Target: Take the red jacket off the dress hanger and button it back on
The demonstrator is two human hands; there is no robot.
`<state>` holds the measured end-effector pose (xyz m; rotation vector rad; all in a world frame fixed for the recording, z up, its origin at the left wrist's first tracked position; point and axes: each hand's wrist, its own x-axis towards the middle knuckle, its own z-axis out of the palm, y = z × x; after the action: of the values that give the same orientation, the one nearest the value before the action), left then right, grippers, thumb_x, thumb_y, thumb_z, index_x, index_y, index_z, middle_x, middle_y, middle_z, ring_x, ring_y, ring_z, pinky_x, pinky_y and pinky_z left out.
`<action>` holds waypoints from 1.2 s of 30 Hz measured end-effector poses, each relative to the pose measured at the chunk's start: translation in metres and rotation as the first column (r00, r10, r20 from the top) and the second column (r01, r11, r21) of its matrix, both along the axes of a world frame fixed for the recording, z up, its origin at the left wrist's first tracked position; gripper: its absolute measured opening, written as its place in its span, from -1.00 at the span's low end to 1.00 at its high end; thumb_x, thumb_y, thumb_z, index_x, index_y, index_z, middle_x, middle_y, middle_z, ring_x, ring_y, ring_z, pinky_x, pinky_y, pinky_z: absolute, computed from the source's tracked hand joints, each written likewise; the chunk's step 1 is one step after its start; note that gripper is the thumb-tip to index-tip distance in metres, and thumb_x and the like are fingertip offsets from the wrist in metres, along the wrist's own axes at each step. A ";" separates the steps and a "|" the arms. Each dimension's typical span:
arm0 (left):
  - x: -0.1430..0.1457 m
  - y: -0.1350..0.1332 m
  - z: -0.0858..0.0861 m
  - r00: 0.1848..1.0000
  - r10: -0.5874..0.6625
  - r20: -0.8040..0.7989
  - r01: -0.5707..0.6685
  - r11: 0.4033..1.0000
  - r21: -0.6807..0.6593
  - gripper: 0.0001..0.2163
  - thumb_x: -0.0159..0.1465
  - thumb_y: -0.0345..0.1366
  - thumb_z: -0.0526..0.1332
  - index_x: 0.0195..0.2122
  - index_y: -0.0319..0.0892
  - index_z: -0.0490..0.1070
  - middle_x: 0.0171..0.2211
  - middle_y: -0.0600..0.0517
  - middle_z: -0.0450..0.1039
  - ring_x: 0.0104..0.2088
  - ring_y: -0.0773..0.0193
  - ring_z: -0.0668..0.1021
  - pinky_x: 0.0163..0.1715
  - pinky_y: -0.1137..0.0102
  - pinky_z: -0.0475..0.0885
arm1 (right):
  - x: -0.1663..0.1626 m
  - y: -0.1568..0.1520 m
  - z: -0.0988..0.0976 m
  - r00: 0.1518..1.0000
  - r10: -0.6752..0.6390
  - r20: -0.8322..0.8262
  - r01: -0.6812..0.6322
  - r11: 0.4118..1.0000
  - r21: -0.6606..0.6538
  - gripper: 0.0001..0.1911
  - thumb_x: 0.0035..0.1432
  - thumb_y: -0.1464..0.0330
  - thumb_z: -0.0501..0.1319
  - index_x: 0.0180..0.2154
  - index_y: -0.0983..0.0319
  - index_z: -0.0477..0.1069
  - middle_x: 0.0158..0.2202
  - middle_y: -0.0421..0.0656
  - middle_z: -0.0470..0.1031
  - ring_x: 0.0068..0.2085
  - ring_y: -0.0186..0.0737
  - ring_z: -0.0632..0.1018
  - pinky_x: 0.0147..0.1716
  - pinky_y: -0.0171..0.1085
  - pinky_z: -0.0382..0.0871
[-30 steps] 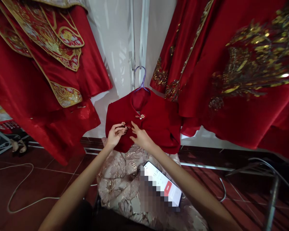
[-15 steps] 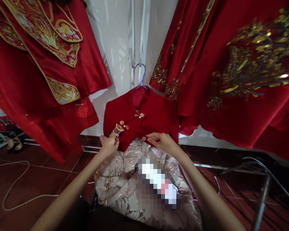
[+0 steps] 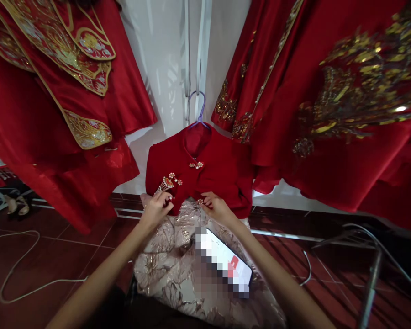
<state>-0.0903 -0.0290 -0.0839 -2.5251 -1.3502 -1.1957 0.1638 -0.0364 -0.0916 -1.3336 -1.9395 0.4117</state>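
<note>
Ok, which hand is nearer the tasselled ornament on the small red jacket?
Left. The left hand sits just below the tasselled ornament, at the hem of the red jacket; the right hand is farther right, by the lower clasp.

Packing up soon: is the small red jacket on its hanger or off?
On: the purple hanger hook rises from the collar of the red jacket.

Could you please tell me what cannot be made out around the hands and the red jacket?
Head view:
Phone screen: pixelated, unreadable.
Clasp at the red jacket hem: tiny, half under the right hand; closed or open is unclear.
Left hand: curled fingers hide its grip.
Hanger: only the hook shows; the jacket covers the rest.
Embroidered gown at right: cut off by the picture's edge.
</note>
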 end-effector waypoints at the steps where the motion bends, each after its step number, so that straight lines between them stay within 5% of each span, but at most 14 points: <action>1: -0.001 -0.003 0.007 1.000 -0.007 0.021 0.005 0.995 0.097 -0.86 0.14 -0.40 0.16 -0.26 -0.15 0.37 -0.38 0.07 0.42 -0.39 0.37 0.49 -0.30 0.44 0.41 | -0.001 -0.001 0.001 1.000 0.012 0.015 -0.012 1.000 0.010 -0.81 0.07 0.37 0.18 -0.22 0.27 0.35 -0.40 -0.12 0.45 -0.39 -0.27 0.49 -0.38 -0.29 0.40; 4: 0.001 -0.014 0.026 0.996 -0.042 0.080 0.009 0.928 0.373 -0.84 0.14 -0.41 0.18 -0.23 -0.15 0.38 -0.35 0.06 0.44 -0.37 0.38 0.50 -0.28 0.47 0.42 | -0.001 -0.006 0.009 0.997 0.012 0.072 -0.015 0.999 0.039 -0.86 0.04 0.35 0.22 -0.31 0.24 0.35 -0.45 -0.19 0.40 -0.44 -0.30 0.45 -0.43 -0.33 0.35; 6: 0.007 -0.020 0.032 0.997 -0.078 -0.006 0.073 0.900 0.429 -0.82 0.16 -0.43 0.16 -0.19 -0.15 0.38 -0.31 0.03 0.45 -0.33 0.37 0.51 -0.24 0.46 0.43 | 0.002 -0.009 0.016 0.992 -0.002 0.130 -0.007 0.998 0.067 -0.88 0.02 0.38 0.23 -0.33 0.22 0.34 -0.42 -0.20 0.39 -0.43 -0.33 0.45 -0.42 -0.36 0.33; 9: 0.020 -0.025 0.030 0.946 -0.136 -0.295 0.220 0.936 0.274 -0.80 0.23 -0.42 0.08 -0.13 -0.16 0.36 -0.27 0.01 0.43 -0.28 0.33 0.50 -0.24 0.44 0.43 | 0.010 -0.012 0.027 0.979 -0.038 0.199 0.017 0.995 0.103 -0.88 -0.01 0.45 0.23 -0.35 0.20 0.36 -0.35 -0.20 0.39 -0.39 -0.35 0.46 -0.40 -0.38 0.32; 12: 0.030 -0.028 0.024 0.912 -0.126 -0.389 0.186 0.975 0.121 -0.81 0.27 -0.38 0.04 -0.14 -0.15 0.35 -0.28 0.00 0.40 -0.29 0.31 0.49 -0.31 0.44 0.42 | 0.019 -0.012 0.035 0.982 -0.070 0.173 0.050 0.992 0.116 -0.89 -0.02 0.44 0.25 -0.36 0.19 0.39 -0.32 -0.19 0.41 -0.39 -0.36 0.48 -0.40 -0.39 0.33; 16: 0.034 -0.033 0.026 0.934 -0.107 -0.341 0.113 0.994 -0.003 -0.82 0.27 -0.35 0.03 -0.16 -0.11 0.36 -0.28 0.01 0.39 -0.32 0.32 0.48 -0.33 0.45 0.38 | 0.020 -0.015 0.044 1.000 -0.030 0.006 0.030 0.999 0.028 -0.87 0.00 0.33 0.26 -0.34 0.21 0.40 -0.44 -0.21 0.47 -0.44 -0.34 0.49 -0.42 -0.36 0.36; 22: 0.038 -0.037 0.035 0.986 -0.045 -0.162 0.018 0.986 -0.168 -0.96 0.16 -0.36 0.13 -0.42 -0.14 0.34 -0.44 0.07 0.36 -0.45 0.34 0.42 -0.42 0.44 0.32 | -0.004 -0.030 0.058 0.885 0.279 -0.372 -0.383 0.891 -0.243 -0.66 -0.07 0.17 0.30 -0.32 0.30 0.43 -0.45 -0.14 0.53 -0.41 -0.28 0.54 -0.39 -0.31 0.43; 31: 0.038 -0.028 0.026 0.983 -0.077 0.165 0.130 0.932 -0.338 -0.94 0.11 -0.36 0.16 -0.38 -0.17 0.38 -0.45 0.08 0.46 -0.44 0.37 0.50 -0.41 0.49 0.41 | -0.038 -0.028 0.021 0.872 0.043 -0.488 -0.097 0.991 -0.087 -0.77 -0.02 0.24 0.27 -0.34 0.25 0.47 -0.39 -0.14 0.57 -0.35 -0.26 0.58 -0.32 -0.31 0.46; 36: 0.041 -0.031 0.029 0.962 -0.060 0.268 0.174 0.887 -0.428 -0.93 0.07 -0.39 0.18 -0.41 -0.20 0.42 -0.41 0.02 0.53 -0.37 0.30 0.56 -0.34 0.44 0.48 | -0.044 -0.031 0.016 0.853 0.038 -0.520 -0.087 0.994 -0.069 -0.76 0.00 0.21 0.26 -0.32 0.24 0.46 -0.37 -0.13 0.57 -0.33 -0.23 0.58 -0.31 -0.30 0.48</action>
<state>-0.0488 -0.0598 -0.0546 -2.8779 -1.7296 -1.4025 0.1201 -0.0671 -0.0752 -1.0703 -1.5215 0.8115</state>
